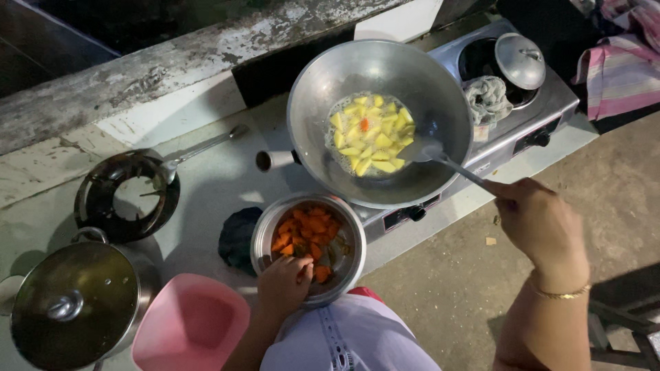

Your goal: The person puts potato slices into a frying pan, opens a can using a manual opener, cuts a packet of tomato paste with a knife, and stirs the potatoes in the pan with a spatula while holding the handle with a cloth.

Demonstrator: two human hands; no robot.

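Observation:
A large metal wok (412, 82) sits on a gas stove (543, 110), holding yellow potato pieces (371, 134) and one orange piece in bubbling oil. My right hand (536, 220) grips the handle of a metal spatula (433, 152) whose blade rests inside the wok beside the pieces. My left hand (283, 283) reaches into a metal bowl (347, 264) of orange carrot pieces (306, 230), fingers closed over some of them. The bowl stands just in front of the wok, near my lap.
A lidded steel pot (72, 306) and a pink plastic bowl (189, 326) stand at the lower left. A black burner ring (127, 196) holds a ladle (203, 148). A small lid (520, 60) and rag (487, 97) lie on the stove's right burner. A dark cloth (237, 237) lies beside the bowl.

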